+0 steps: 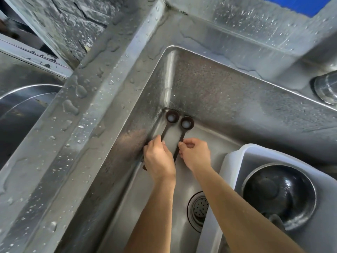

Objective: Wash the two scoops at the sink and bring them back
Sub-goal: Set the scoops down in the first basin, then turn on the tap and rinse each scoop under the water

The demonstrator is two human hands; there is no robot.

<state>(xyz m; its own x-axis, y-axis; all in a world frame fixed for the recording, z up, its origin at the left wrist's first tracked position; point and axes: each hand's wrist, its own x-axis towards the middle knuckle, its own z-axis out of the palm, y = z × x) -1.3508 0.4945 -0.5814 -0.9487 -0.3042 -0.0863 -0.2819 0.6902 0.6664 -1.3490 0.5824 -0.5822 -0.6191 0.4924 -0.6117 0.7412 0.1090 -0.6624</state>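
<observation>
Two dark brown long-handled scoops lie side by side deep in the steel sink (218, 92), bowls toward the far corner. The left scoop (172, 116) and the right scoop (187, 122) each hold a little pale liquid in the bowl. My left hand (157, 159) grips the left scoop's handle. My right hand (196, 154) pinches the right scoop's handle between thumb and fingers. Both handles are partly hidden under my hands.
A round drain strainer (199, 210) sits in the sink floor between my forearms. A white plastic tub (235, 157) at the right holds a steel pot (279, 194). A faucet base (326, 88) stands at the far right. The wet steel ledge (87, 125) separates a second basin at the left.
</observation>
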